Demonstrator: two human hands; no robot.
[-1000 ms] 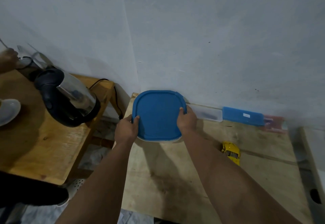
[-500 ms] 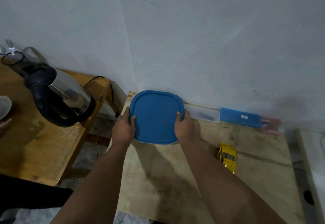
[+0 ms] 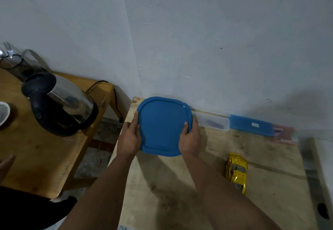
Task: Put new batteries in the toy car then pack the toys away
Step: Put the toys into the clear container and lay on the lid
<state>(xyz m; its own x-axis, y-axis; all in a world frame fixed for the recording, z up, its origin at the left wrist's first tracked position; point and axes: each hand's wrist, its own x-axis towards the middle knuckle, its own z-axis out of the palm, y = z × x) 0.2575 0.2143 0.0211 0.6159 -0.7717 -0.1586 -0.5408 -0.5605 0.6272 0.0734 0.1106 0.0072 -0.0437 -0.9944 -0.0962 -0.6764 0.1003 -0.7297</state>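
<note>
Both hands are on the blue lid (image 3: 163,126) at the far left corner of the wooden surface (image 3: 180,193), close to the wall. The left hand (image 3: 129,139) grips the lid's left edge, thumb laid along the rim, and the right hand (image 3: 190,137) grips the right edge, thumb resting on top. What sits beneath the lid is hidden from here. The yellow toy car (image 3: 237,172) lies on the surface well to the right of the hands, apart from the lid, nose toward the wall, with nobody touching it. Along the wall behind it sits a row of flat cases: a clear case (image 3: 212,121) just beside the right hand, then a blue case (image 3: 252,125) with a small white label, then a reddish one (image 3: 282,134), blurred. At the right edge a pale ledge (image 3: 322,175) runs alongside the surface, with a dark hole near its bottom. Off to the left, across a gap showing the floor, a second wooden table (image 3: 36,148) carries a steel kettle (image 3: 61,105) with a black handle and its cord (image 3: 115,101) trailing down the side. Behind the kettle stands a dark holder with forks (image 3: 10,62), and a white dish (image 3: 3,112) peeks in at the left edge. Another person's fingertips (image 3: 5,164) show low at the left edge of that table.
</note>
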